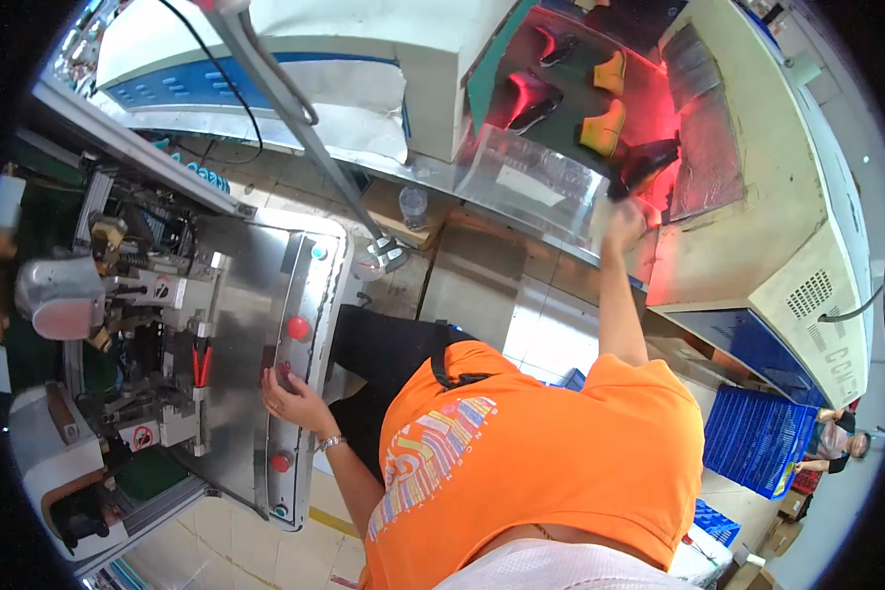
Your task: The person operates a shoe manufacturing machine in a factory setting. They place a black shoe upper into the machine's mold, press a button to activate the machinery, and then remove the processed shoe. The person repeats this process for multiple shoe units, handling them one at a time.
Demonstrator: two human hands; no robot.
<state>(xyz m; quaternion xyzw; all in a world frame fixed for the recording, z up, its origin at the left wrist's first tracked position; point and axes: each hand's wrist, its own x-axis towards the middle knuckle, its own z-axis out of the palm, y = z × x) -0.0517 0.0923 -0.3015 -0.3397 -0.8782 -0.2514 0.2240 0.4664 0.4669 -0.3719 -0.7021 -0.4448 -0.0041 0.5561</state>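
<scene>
Pale tiles (241, 546) floor the workshop around a red-lit chamber (651, 98) in a boxy, cream-painted housing (757, 236). Across the chamber's greenish bed (570, 93) lie curved, boot-shaped dark pieces (534, 103) and yellow pieces (603, 128); a glossy black piece (651, 165) sits at its near edge, beside a clear, pliant sheet (531, 182). The person's right hand (622, 226) is just beside that black piece, too blurred to tell its grip. Well left of the chamber, the left hand (297, 403), fingers slightly parted, is at a smooth metal control panel (236, 324) with round red buttons (298, 327); whether it pinches anything cannot be told.
</scene>
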